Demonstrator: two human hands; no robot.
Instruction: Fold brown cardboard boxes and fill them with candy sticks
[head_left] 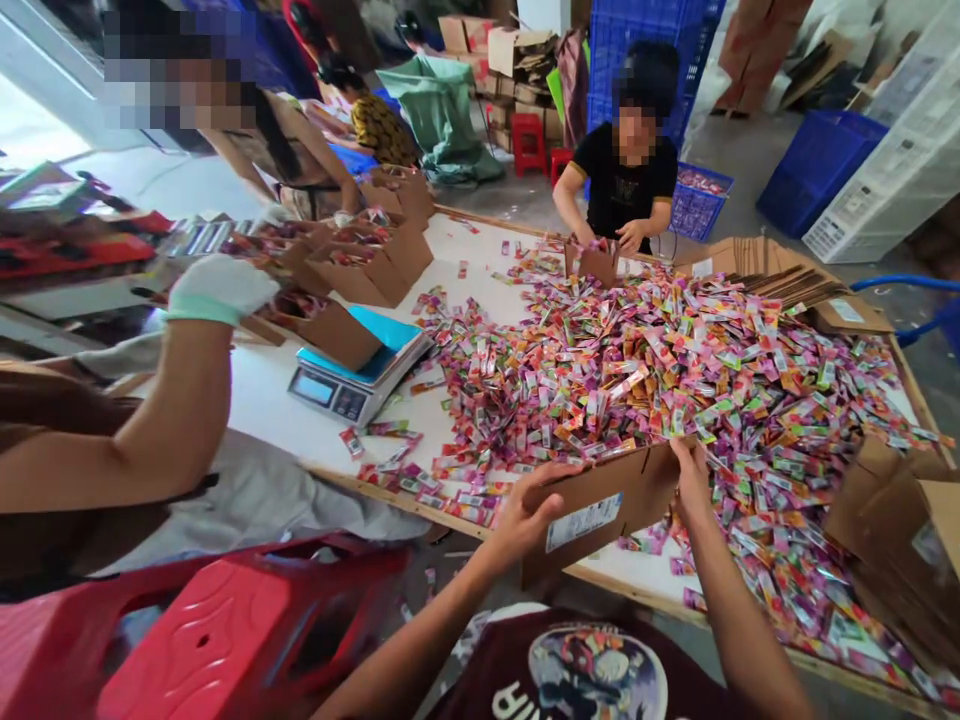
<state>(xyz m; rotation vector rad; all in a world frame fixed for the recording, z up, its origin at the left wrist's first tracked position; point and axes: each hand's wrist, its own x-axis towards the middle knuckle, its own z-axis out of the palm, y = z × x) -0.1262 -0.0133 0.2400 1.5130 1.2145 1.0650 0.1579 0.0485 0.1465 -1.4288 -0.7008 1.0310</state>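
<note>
The left hand (527, 515) and the right hand (691, 478) hold a brown box (645, 490) between them, at the near edge of the desk (262, 400). The left grip is clamped on the box's left part, with fingers along the top edge and the thumb near the label (585, 522); the right grip is clamped on its right end, near the top corner. The box is tilted, its left end lower, and the white label is on the side that faces the wearer. Just beyond it, a large heap of small, colorful packets (675, 370) covers much of the desk and spreads out toward the scale (330, 398). On the scale are a blue sheet (397, 335) and a tilted carton (330, 332); beyond them stand several filled cartons (375, 262). On the right side of the desk lie brown cardboard pieces (885, 520), and more flat cardboard (787, 275) lies at the far side. Across the desk, a person in a black shirt (626, 190) has both hands at a small carton (596, 265). At the left, another person's white-gloved hand (221, 287) is raised near the filled cartons. Red stools (217, 630) stand at the lower left.
</note>
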